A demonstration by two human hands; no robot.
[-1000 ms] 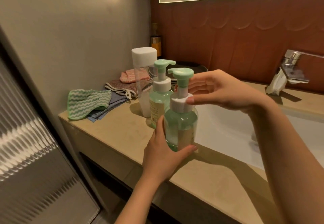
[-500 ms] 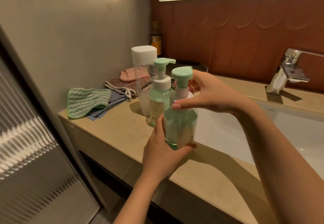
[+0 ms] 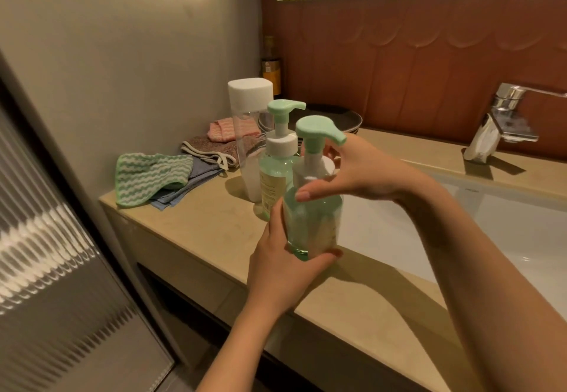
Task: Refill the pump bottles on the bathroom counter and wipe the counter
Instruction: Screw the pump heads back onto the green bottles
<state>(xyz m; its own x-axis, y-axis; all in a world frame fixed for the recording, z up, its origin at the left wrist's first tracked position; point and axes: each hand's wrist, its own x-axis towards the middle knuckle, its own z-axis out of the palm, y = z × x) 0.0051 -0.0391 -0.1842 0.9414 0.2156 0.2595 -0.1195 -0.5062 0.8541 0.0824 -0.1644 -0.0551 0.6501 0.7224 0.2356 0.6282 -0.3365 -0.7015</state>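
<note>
My left hand grips the base of a clear green pump bottle held just above the beige counter. Around that bottle's white collar my right hand is curled, thumb in front and fingers behind. Its mint pump head points right. A second green pump bottle stands right behind it on the counter. Behind that one stands a tall clear refill bottle with a white cap.
Folded cloths lie at the counter's left end: a green-striped cloth, a blue one, a brown one and a pink one. A white sink basin with a chrome faucet fills the right. A dark plate and an amber bottle sit at the back.
My right hand has closed round the front bottle's collar and the pump head has turned to point right. The bottle is raised slightly off the counter.
</note>
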